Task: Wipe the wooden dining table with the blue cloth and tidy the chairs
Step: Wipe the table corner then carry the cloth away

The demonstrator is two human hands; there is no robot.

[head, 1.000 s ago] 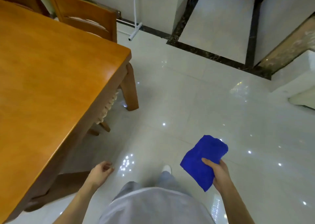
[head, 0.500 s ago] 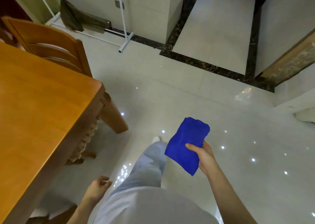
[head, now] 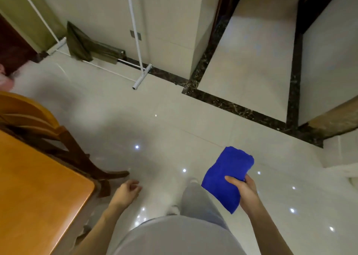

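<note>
Folded blue cloth sat pinched in the right hand; left hand loosely curled, empty. Probably best flattening it before reaching the orange wooden tabletop.

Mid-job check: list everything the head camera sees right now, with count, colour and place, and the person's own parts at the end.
wooden table: 1, orange-brown, lower left, only a corner in view
wooden chair: 1, orange-brown, left edge, at the table's far end
blue cloth: 1, bright blue, lower right, held above the floor
white rack: 1, white tubing, top centre, standing on the floor by the wall
olive fabric: 1, dull green, draped on the rack's low bar, upper left
floor: glossy pale tiles with a dark marbled border
left hand: 1, loosely curled, empty, near the table corner
right hand: 1, gripping the cloth
legs: grey trousers, bottom centre
</note>
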